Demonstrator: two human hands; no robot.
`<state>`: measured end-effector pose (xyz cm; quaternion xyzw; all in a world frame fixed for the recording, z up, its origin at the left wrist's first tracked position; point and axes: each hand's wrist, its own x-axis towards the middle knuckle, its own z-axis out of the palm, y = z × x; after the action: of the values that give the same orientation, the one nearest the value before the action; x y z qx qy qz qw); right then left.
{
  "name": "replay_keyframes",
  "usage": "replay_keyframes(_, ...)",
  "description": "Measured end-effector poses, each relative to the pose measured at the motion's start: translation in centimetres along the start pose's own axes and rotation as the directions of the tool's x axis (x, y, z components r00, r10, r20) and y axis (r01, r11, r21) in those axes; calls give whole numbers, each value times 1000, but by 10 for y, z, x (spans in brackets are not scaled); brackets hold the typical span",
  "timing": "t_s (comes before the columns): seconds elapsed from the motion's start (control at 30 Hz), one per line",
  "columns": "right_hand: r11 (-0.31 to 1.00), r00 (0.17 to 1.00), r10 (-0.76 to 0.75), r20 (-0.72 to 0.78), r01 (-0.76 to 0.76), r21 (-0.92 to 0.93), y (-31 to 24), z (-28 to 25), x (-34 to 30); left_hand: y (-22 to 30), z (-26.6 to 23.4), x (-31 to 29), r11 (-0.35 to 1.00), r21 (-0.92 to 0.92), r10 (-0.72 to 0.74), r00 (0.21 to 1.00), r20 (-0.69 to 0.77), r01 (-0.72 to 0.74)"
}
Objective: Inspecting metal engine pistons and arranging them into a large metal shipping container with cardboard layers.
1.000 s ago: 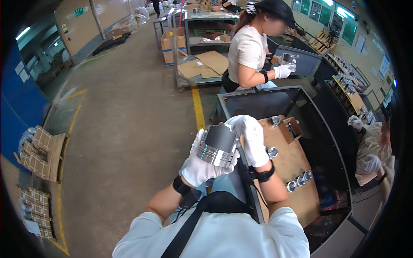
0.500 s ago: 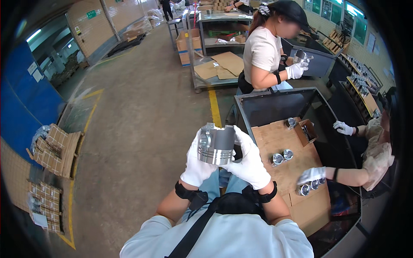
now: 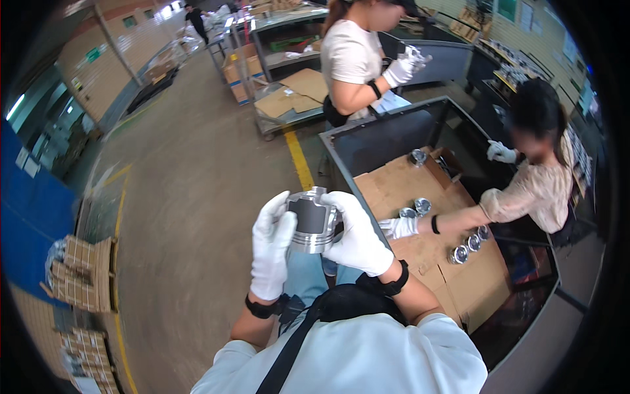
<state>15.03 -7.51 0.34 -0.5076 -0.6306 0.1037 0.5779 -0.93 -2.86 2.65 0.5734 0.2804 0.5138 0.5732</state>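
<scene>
Silver piston with a dark side patch (image 3: 310,223) held up in front of the lap, left of the bin's near rim. Right hand (image 3: 357,236) curled around its right side, gripping; left hand (image 3: 269,243) half-curled, upright at its left edge, whether bearing weight unclear. Wide bare floor (image 3: 190,217) to the left. On the right, tighter: the dark metal bin (image 3: 387,115) stands close by the right forearm, and a co-worker's gloved hand (image 3: 399,228) reaches across it, near that rim, beside a pair of pistons (image 3: 422,206) on cardboard (image 3: 420,276).
</scene>
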Motion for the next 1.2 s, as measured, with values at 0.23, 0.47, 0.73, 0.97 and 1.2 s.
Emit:
replay_keyframes(0.23,843,992,122,-13,-97,529,12,6,-5,-33,-13,-6,772,-435,-318,874,367,463)
replay_keyframes(0.47,968,987,90,130,-117,223,12,-8,6,-37,-6,-12,668,-526,-255,826,502,526)
replay_keyframes(0.73,945,947,136,292,-213,250,4,-10,5,-40,0,-1,980,-121,164,984,64,-156)
replay_keyframes(0.97,983,977,-112,183,82,164,-9,-10,-1,-39,-14,-11,963,-265,-21,996,87,43)
replay_keyframes(1.2,918,899,-396,188,385,91,-31,-7,7,-49,-31,-10,861,-504,97,951,293,67)
